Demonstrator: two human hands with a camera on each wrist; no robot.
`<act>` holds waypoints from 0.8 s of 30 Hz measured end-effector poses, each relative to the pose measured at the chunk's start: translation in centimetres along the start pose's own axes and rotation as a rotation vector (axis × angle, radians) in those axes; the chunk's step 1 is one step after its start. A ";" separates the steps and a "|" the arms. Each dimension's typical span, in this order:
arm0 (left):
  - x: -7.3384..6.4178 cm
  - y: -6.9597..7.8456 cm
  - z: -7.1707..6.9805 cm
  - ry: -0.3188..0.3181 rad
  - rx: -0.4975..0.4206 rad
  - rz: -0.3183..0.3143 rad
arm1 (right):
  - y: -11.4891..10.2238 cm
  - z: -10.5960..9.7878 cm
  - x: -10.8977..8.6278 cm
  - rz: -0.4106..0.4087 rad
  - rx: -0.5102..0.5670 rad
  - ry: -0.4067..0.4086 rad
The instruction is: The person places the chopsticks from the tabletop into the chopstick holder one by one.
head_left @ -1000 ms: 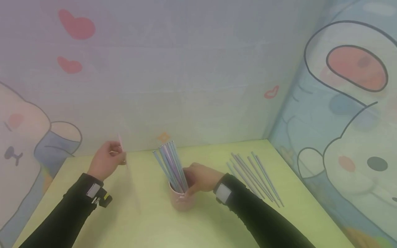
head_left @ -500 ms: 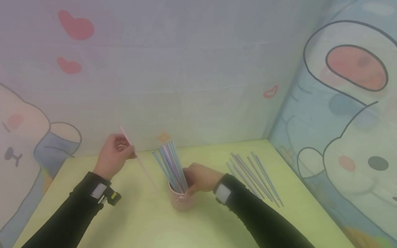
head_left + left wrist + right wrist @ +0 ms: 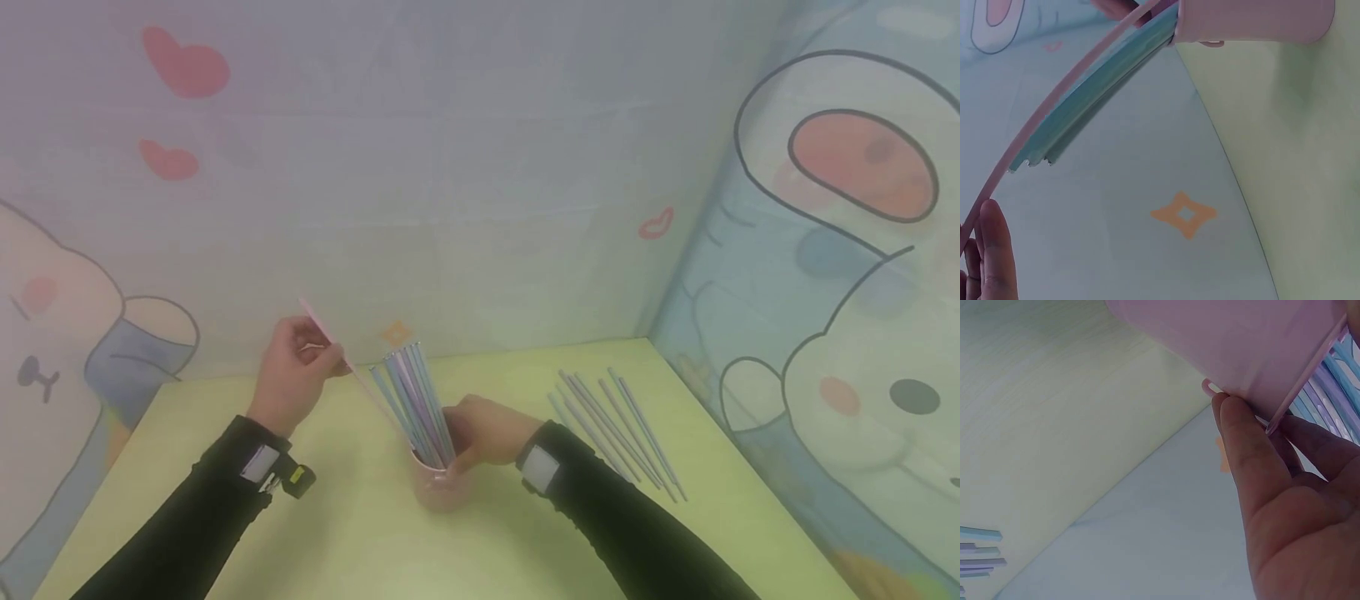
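Observation:
A small pink pail (image 3: 442,490) stands upright on the table, filled with several blue and purple straw-like sticks (image 3: 414,404). My right hand (image 3: 491,429) grips its rim at the right, thumb at the front; in the right wrist view, fingers (image 3: 1250,440) touch the pail's wall by a small loop. To the left, my left hand (image 3: 296,375) pinches a thin pink straw-like stick (image 3: 322,321) near its upper end. That stick slants down to the right, its lower end at the pail's mouth beside the blue sticks. I cannot tell whether its tip is inside.
Several more blue and grey-purple sticks (image 3: 615,429) lie spread on the yellow table (image 3: 360,550) to the right, beyond my right forearm. A pale printed backdrop (image 3: 480,208) rises behind the table and along both sides.
My left hand has moved right with the pink stick, which has tilted from near upright to slanting toward the pail. The right hand and pail have stayed in place.

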State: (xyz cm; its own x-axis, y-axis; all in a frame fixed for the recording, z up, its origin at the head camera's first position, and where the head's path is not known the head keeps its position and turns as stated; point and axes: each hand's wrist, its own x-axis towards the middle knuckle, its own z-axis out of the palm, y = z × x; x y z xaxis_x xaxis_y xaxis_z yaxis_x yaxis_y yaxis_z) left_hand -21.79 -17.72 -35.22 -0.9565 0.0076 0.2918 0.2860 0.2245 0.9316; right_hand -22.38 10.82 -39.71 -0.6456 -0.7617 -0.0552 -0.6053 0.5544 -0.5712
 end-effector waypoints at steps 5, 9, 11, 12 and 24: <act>-0.5 -0.6 1.0 0.007 0.036 0.000 | 0.0 0.0 0.0 0.006 -0.013 0.001; -1.1 -1.2 1.6 -0.005 0.087 -0.007 | 0.0 0.0 0.0 0.009 -0.011 0.003; -1.5 -1.5 2.0 -0.013 0.114 -0.013 | 0.0 0.0 0.0 0.012 -0.004 0.002; -1.6 -1.6 2.1 -0.018 0.123 -0.012 | 0.0 0.0 0.0 0.012 -0.002 0.002; -3.0 -3.6 4.5 -0.091 0.232 -0.027 | 0.1 -0.1 -0.1 0.018 -0.009 0.012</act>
State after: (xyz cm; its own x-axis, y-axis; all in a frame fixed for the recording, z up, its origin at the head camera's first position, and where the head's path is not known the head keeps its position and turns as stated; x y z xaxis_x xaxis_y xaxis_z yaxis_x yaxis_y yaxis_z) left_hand -20.25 -14.21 -40.44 -0.9678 0.0844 0.2372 0.2496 0.4430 0.8611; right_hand -22.39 10.94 -39.70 -0.6618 -0.7475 -0.0561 -0.5976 0.5713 -0.5625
